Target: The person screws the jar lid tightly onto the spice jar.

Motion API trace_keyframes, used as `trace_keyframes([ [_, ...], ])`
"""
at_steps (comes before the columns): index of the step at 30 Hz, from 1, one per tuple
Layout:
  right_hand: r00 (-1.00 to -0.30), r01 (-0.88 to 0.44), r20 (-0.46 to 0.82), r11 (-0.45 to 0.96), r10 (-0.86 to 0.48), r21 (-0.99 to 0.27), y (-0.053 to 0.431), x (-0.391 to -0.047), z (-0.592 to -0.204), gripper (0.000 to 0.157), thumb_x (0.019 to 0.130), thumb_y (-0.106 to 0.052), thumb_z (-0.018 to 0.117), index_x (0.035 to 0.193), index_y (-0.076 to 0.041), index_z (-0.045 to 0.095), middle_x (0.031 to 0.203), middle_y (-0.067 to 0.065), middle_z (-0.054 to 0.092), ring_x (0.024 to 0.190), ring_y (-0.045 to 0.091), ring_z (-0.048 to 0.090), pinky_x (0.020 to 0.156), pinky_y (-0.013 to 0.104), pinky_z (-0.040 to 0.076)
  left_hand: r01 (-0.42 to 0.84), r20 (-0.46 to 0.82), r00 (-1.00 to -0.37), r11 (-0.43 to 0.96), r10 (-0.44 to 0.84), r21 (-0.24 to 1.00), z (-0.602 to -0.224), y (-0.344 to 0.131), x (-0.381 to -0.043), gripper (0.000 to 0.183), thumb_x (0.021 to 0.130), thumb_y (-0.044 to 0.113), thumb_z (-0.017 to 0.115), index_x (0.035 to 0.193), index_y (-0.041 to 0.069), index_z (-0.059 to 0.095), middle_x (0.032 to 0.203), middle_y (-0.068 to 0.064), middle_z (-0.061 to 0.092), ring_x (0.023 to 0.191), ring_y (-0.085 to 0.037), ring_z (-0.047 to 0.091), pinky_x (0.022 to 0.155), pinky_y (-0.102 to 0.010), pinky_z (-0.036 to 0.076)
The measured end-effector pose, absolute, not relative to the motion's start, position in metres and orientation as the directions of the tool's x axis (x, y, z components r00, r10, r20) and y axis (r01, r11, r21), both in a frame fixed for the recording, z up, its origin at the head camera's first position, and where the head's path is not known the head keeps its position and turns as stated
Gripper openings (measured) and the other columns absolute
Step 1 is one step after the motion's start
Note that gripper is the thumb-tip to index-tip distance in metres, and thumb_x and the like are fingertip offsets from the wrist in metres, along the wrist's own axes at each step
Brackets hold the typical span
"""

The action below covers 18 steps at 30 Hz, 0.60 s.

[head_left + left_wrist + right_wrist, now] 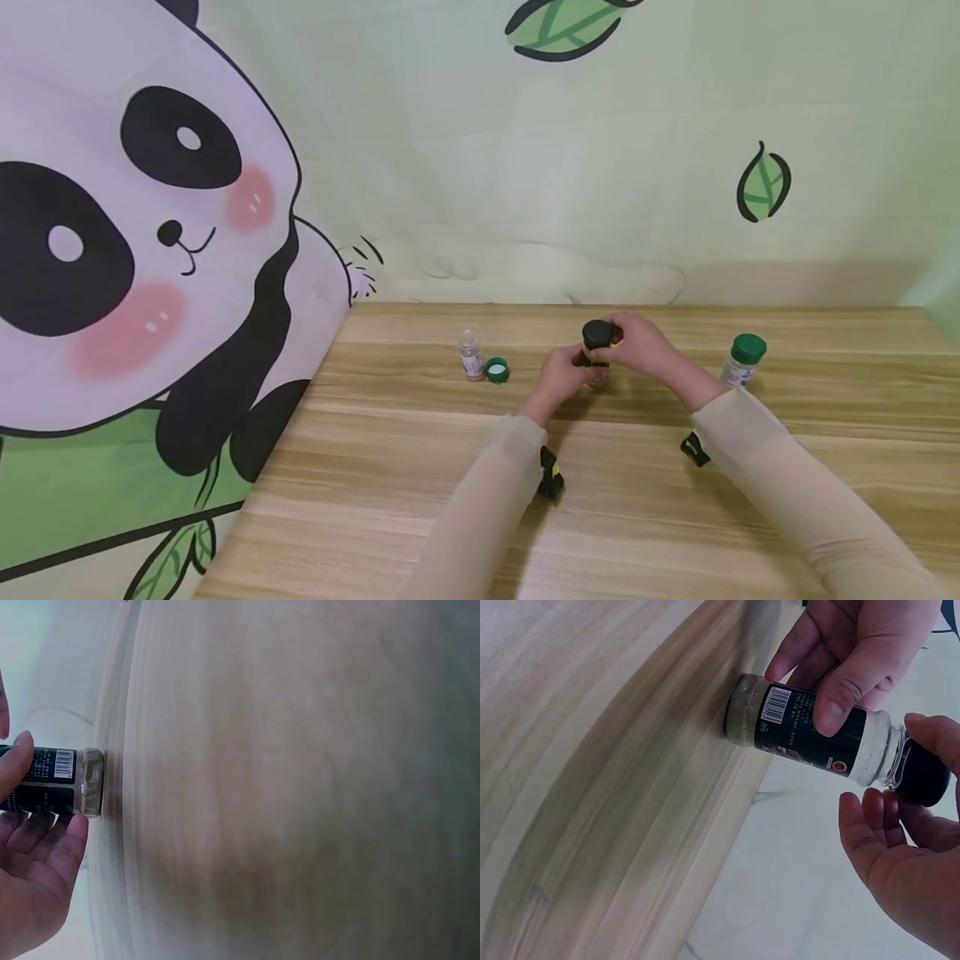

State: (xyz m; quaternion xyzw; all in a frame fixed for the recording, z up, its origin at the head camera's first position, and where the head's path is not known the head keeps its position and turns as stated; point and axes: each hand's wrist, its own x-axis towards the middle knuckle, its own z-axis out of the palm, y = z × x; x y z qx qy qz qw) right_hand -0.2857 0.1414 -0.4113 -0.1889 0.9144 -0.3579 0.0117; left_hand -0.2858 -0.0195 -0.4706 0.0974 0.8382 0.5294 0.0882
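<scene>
A glass spice jar [802, 731] with a black label and some powder at its bottom stands on the wooden table. My left hand [561, 377] grips the jar's body, thumb across the label, as the right wrist view shows. Over the jar's mouth is a black cap [922, 774], which my right hand [641, 343] pinches between thumb and fingers. Glass threads of the neck [891, 756] show just below this cap. In the left wrist view the jar's label [52, 766] and base are visible, while its top is cut off.
Left of the hands, an uncapped small clear jar [470, 358] stands beside a loose green cap [497, 370]. A jar with a green lid [748, 348] stands on the right, partly behind my right forearm. A panda-print cloth [465, 167] hangs behind the table's back edge.
</scene>
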Motion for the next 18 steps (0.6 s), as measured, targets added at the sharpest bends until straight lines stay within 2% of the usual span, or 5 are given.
trace_keyframes([
  [8, -0.935, -0.318, 0.101, 0.675, -0.341, -0.666, 0.1419, -0.2843, -0.411, 0.044, 0.087, -0.015, 0.077, 0.118, 0.012, 0.064, 0.105, 0.025, 0.063, 0.093, 0.032, 0.056, 0.081, 0.036, 0.044, 0.071, -0.043, -0.966, 0.42, 0.254, 0.905, -0.4732, -0.0202, -0.2871, 0.033, 0.091, 0.018, 0.078, 0.123, 0.011, 0.074, 0.124, -0.01, 0.075, 0.118, -0.022, 0.069, 0.09, -0.023, 0.05],
  [18, -0.921, -0.357, 0.133, 0.657, -0.366, -0.664, 0.1427, -0.2871, -0.4191, 0.039, 0.087, -0.013, 0.076, 0.117, 0.01, 0.066, 0.105, 0.024, 0.068, 0.093, 0.032, 0.057, 0.081, 0.033, 0.043, 0.074, -0.04, -0.964, 0.408, 0.264, 0.91, -0.4731, -0.0197, -0.2865, 0.034, 0.091, 0.017, 0.077, 0.124, 0.009, 0.074, 0.127, -0.011, 0.074, 0.122, -0.023, 0.068, 0.097, -0.026, 0.051],
])
